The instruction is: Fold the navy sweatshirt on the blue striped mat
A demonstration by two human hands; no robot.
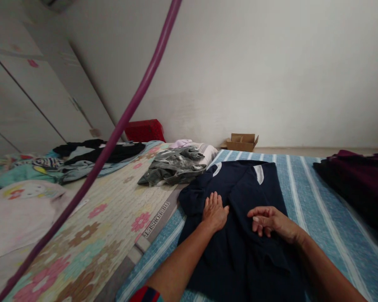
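Note:
A navy blue long-sleeved top (239,260) with white patches near its far end lies spread on a blue striped sheet. One of its sleeves is folded in across the body. Flat on the left part of the top rests my left hand (214,213), fingers stretched out. My right hand (272,222) is over the right part, at the folded sleeve, with its fingers loosely bent and nothing visible in them. Whether its fingertips touch the cloth I cannot tell.
A crumpled grey-green garment (176,165) lies beyond the top, to the left. Dark and maroon clothes (362,180) are piled at right. More clothes (103,153) cover the flowered mat (113,226). A cardboard box (242,142) stands by the wall. A purple tube (126,119) crosses the view.

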